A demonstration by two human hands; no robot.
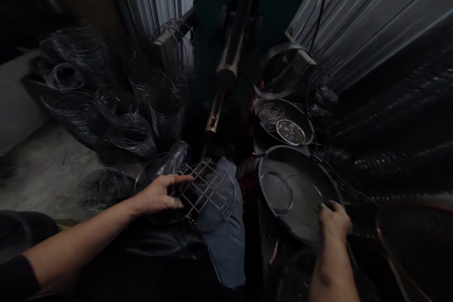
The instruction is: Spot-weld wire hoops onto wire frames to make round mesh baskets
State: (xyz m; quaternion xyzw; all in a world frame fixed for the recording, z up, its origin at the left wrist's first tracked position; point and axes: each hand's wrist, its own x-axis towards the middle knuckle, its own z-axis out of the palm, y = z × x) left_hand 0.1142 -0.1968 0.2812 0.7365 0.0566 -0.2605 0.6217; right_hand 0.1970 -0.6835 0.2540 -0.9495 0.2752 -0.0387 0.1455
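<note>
A round wire rack (pixel 208 191) with a crossed grid lies over a blue denim-clad leg, in front of a machine's slim vertical tip (pixel 212 122). At its left edge is my left hand (pixel 159 193), index finger stretched over the wires and thumb apart below; the other fingers are partly hidden. My right hand (pixel 332 219) is at the right side of a grey round basin (pixel 304 184), fingers curled together. Whatever they may hold is too dark to make out. Inside that basin, on the left, rests a thin wire ring (pixel 278 192).
Bundles of stacked wire rings (pixel 130 132) stand on the left. Behind the near basin, a second basin (pixel 265 127) holds a small wire grid (pixel 272 112) and a shiny round piece (pixel 290 131). A dark cable (pixel 318 19) hangs down at the right.
</note>
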